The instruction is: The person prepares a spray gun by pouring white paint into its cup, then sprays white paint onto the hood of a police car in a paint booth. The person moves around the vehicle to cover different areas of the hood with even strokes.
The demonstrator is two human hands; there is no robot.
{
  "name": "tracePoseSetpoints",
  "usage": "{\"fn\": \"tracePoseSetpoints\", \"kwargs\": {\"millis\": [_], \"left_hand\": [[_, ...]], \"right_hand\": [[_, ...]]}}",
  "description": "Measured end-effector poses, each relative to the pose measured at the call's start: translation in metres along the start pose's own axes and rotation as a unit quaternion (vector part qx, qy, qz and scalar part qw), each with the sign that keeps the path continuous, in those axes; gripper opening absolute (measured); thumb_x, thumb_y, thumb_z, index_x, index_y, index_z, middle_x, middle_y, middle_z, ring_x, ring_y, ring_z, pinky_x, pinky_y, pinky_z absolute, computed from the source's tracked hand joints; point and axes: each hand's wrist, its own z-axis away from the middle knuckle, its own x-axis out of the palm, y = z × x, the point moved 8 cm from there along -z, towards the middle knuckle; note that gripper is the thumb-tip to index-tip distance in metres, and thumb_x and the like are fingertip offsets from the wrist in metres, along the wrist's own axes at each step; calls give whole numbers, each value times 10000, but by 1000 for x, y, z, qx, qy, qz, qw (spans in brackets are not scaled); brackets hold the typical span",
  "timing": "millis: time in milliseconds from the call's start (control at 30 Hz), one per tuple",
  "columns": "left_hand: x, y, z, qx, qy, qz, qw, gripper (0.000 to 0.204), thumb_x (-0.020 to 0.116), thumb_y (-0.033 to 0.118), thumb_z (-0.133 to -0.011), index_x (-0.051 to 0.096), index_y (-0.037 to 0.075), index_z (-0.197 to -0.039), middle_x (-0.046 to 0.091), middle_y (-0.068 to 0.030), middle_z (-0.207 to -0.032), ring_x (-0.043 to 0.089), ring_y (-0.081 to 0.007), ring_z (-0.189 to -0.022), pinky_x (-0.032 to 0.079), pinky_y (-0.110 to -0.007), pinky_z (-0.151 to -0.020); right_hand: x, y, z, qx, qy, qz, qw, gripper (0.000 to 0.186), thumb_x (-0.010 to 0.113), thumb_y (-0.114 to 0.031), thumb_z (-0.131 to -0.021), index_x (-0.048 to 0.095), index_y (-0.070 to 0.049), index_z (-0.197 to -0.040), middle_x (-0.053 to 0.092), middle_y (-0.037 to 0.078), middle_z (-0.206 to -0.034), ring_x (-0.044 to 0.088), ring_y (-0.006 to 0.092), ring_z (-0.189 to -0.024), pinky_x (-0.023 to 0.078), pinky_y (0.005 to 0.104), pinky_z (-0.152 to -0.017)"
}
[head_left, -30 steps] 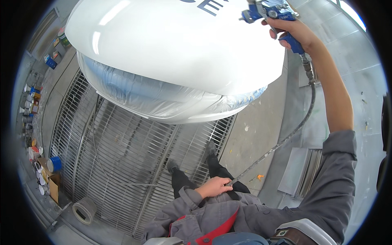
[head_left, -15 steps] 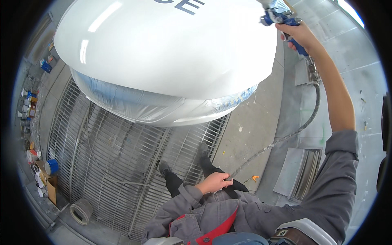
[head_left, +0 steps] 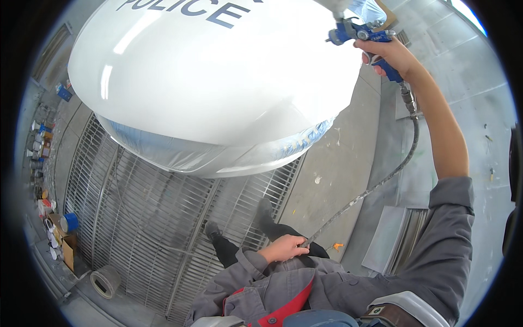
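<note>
My right hand (head_left: 388, 54) is raised at the upper right and grips a blue spray gun (head_left: 364, 35), its nozzle pointing left over the edge of a large glossy white car panel (head_left: 218, 87) with dark lettering. A grey air hose (head_left: 381, 182) hangs from the gun's handle and curves down to my left hand (head_left: 285, 248), which holds it closed at my waist. Clear plastic masking film (head_left: 180, 155) hangs under the panel's near edge.
A metal floor grate (head_left: 152, 229) runs under the panel; my black shoes (head_left: 239, 229) stand on it. Several paint cans and tubs (head_left: 46, 163) line the left wall, with a tape roll (head_left: 106, 280) on the floor. Grey panels (head_left: 395, 240) lie at right.
My right hand has carried the spray gun leftward over the panel's edge. My view has shifted so the panel sits lower and its lettering shows. The left hand keeps the hose.
</note>
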Motion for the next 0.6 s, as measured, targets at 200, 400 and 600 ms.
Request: {"fn": "tracePoseSetpoints", "kwargs": {"millis": [200,400,600], "left_hand": [[4,19,-61,10,53,39,998,231,702,244,-988,720,64,-1133,717,-41,-814,667,-112,-745,507,-298,-685],[16,26,-108,15,84,-57,995,297,713,307,-972,718,56,-1131,750,-117,-911,727,-254,-855,534,-359,-777],[35,48,-139,49,62,-114,990,318,705,344,-968,722,74,-1135,759,-145,-1017,716,-362,-964,543,-416,-842]], "right_hand": [[-99,91,-29,33,164,60,984,317,772,-384,-925,680,-81,-918,657,7,-745,541,70,-479,452,240,-441],[-98,112,-7,-7,105,9,994,353,788,-385,-915,705,-47,-859,686,18,-742,561,75,-487,460,256,-435],[-67,86,28,-70,-152,-107,980,254,750,-279,-940,711,-33,-987,686,35,-759,547,80,-502,430,241,-449]]}}
